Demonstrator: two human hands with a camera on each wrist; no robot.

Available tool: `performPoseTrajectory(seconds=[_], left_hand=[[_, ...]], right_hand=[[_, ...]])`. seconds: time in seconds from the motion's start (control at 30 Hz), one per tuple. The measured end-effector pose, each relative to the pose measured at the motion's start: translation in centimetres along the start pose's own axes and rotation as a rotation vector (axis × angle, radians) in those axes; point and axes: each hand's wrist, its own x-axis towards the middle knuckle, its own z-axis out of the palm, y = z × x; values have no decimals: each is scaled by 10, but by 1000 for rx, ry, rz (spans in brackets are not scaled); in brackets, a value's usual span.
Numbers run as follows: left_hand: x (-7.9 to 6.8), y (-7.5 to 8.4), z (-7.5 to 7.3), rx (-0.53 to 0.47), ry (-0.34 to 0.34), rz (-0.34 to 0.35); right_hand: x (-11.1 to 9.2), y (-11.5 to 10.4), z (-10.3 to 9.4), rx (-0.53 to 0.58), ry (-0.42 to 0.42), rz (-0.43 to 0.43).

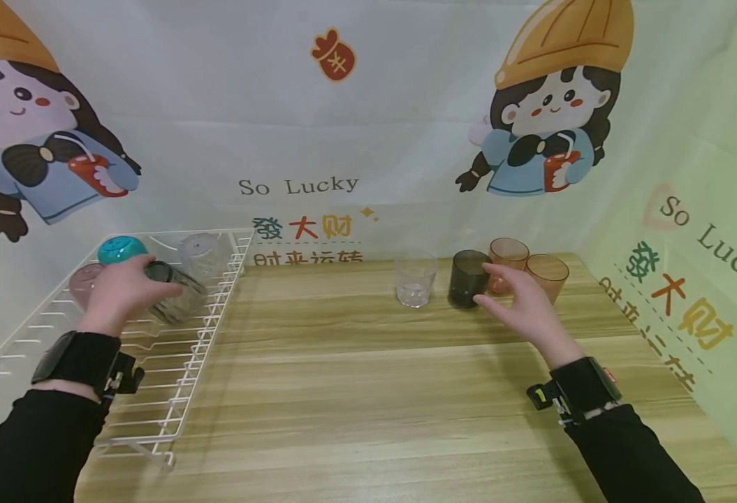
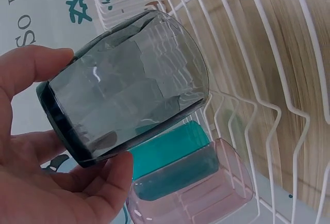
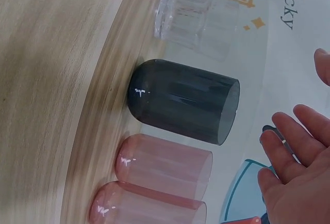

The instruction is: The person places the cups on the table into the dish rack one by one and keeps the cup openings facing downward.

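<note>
My left hand (image 1: 119, 292) pinches a grey-tinted glass (image 2: 131, 87) by its thick base, thumb on one side and fingers on the other. The glass is tilted over the white wire rack (image 1: 176, 391), its mouth away from the palm. Beside it in the rack are a teal cup (image 1: 119, 248), a pink cup (image 1: 83, 285) and a clear glass (image 1: 201, 257). At the right, my right hand (image 1: 525, 307) holds nothing. Its fingers are spread near the rim of a dark grey cup (image 3: 183, 100), with a visible gap in the right wrist view.
Right of the dark cup, two pinkish-orange cups (image 1: 548, 276) stand upright. A clear glass (image 1: 415, 283) is upright on its left. The wooden table (image 1: 368, 412) meets a printed cloth backdrop (image 1: 399, 126) at the back and right.
</note>
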Motion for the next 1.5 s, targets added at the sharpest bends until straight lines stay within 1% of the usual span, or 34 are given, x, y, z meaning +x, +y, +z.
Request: performPoseTrajectory(seconds=[0.17,0.3,0.47,0.6,0.73,1.0,1.5], left_hand=[[2,-1,4,16,-28,9],[3,0,4,28,-51,29],[2,2,6,30,-85,54],[3,3,8,24,-108,53],[4,4,10,37,-111,61],[5,5,12,48,-99,101],[6,7,17,33,-96,113]], right_hand=[[3,-2,2,-16,-6,4],[4,-1,4,-57,-12,12],[6,2,8,-116,-22,0],[6,4,11,-149,-26,-12],[7,5,13,-162,-16,-23],[9,0,14,-167,-13,-34],[18,4,17,-210,-19,-25]])
